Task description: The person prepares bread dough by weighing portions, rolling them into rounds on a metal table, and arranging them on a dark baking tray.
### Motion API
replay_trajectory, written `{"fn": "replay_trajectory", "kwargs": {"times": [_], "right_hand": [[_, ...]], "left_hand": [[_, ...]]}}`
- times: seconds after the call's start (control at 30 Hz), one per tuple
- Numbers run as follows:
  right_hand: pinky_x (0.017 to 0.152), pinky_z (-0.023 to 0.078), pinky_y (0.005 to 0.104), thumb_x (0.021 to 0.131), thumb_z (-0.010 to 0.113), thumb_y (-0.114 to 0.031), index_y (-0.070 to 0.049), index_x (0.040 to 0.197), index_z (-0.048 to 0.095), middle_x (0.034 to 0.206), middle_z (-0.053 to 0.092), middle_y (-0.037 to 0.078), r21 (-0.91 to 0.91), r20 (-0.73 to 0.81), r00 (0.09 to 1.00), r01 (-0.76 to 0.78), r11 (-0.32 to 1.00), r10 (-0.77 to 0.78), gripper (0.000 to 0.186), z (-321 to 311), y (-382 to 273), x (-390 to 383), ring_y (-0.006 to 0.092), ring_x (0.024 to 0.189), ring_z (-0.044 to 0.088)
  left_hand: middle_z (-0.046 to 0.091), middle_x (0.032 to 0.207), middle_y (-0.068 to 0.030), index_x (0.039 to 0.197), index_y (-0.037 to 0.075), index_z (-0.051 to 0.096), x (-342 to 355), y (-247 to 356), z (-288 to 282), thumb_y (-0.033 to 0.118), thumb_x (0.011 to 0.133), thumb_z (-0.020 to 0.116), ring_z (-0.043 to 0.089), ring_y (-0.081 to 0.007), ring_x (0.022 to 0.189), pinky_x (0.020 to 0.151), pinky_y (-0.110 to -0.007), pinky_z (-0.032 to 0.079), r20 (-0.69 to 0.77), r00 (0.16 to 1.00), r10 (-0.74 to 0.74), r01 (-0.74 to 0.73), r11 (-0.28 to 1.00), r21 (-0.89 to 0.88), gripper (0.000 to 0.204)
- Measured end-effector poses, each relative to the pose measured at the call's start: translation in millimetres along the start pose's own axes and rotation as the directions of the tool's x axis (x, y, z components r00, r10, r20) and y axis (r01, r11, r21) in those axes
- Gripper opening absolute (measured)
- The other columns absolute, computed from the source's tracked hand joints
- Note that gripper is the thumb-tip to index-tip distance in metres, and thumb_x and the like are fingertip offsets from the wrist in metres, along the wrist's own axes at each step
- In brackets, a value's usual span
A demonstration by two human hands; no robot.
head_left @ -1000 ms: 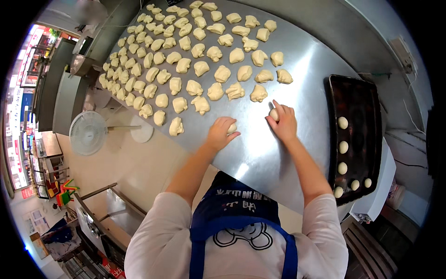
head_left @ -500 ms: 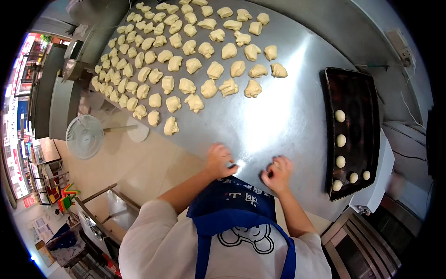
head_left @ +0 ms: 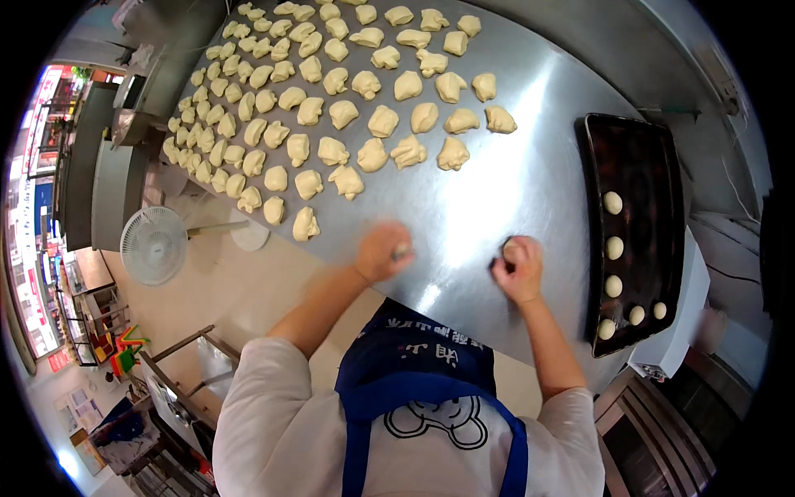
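Observation:
My left hand (head_left: pixel 383 253), smeared by motion, curls over the near edge of the steel table (head_left: pixel 538 199). A bit of pale dough (head_left: pixel 402 250) shows at its fingers. Farther right, my right hand (head_left: pixel 522 272) is cupped with bent fingers round a small dough ball (head_left: pixel 510 248), mostly hidden by the hand. Many uneven dough pieces (head_left: pixel 333 151) lie in rows over the left and far parts of the table. The nearest dough piece (head_left: pixel 305 224) sits beyond my left hand, by the table's edge.
At the right stands a dark baking tray (head_left: pixel 642 157) with several smooth dough balls (head_left: pixel 614 248) along its left and near sides. A white fan (head_left: pixel 155 245) is on the left, off the table. A wooden-framed rack (head_left: pixel 184 341) stands behind it.
Both hands have moved farther onto the table and away from my apron. My right hand also shifted right, my left slightly left. The dough pieces and tray stay in their places.

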State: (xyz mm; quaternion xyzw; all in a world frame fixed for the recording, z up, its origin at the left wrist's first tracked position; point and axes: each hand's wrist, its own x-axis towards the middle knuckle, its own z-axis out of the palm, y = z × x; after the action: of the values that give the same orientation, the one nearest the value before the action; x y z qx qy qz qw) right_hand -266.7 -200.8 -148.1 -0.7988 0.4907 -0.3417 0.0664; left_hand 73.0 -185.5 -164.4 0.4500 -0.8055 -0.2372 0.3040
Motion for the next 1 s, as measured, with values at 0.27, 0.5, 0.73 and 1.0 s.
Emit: {"fn": "replay_trajectory", "kwargs": {"times": [0.27,0.5,0.73,1.0], "right_hand": [[0.075,0.049,0.0409,0.069,0.086,-0.031,-0.014,0.077,0.064,0.084,0.063,0.003,-0.039,0.151,0.946,0.295,0.955,-0.286,0.029,29.5,42.9,106.6,0.0258,0.084,0.061],[0.085,0.054,0.0421,0.074,0.083,-0.021,-0.011,0.09,0.068,0.095,0.064,0.01,0.095,0.086,0.995,0.041,0.995,-0.049,0.024,14.5,45.5,52.5,0.0338,0.092,0.063],[0.078,0.049,0.0395,0.068,0.088,-0.042,-0.015,0.087,0.068,0.089,0.066,0.002,0.011,0.129,0.904,0.41,0.912,-0.408,0.039,47.2,71.5,144.9,0.025,0.086,0.063],[0.1,0.047,0.0437,0.077,0.086,-0.027,-0.014,0.136,0.064,0.119,0.064,0.012,-0.06,0.0,0.981,-0.193,0.979,0.193,0.064,42.2,49.2,69.6,0.0341,0.112,0.057]], "left_hand": [[0.064,0.091,-0.0043,0.08,0.015,0.063,60.1,-31.7,8.1,0.039,0.072,0.089,0.063,-0.0274,0.084,0.076,-0.041,0.05,-0.017,0.984,0.177,-0.17,0.964,0.202,0.036],[0.064,0.086,-0.0017,0.08,0.018,0.066,20.0,-0.7,12.0,0.036,0.075,0.086,0.063,-0.0261,0.087,0.079,-0.042,0.051,-0.195,0.975,0.107,-0.088,0.991,0.102,0.027],[0.067,0.091,-0.0049,0.084,0.014,0.067,82.0,-47.9,6.3,0.036,0.068,0.092,0.065,-0.028,0.089,0.083,-0.045,0.05,-0.025,0.999,0.04,-0.035,0.983,0.18,0.038],[0.066,0.114,-0.0132,0.117,0.009,0.066,35.2,-0.9,12.1,0.022,0.079,0.085,0.062,-0.0357,0.108,0.091,-0.044,0.052,-0.31,0.931,-0.194,0.236,0.966,0.102,0.045]]}}
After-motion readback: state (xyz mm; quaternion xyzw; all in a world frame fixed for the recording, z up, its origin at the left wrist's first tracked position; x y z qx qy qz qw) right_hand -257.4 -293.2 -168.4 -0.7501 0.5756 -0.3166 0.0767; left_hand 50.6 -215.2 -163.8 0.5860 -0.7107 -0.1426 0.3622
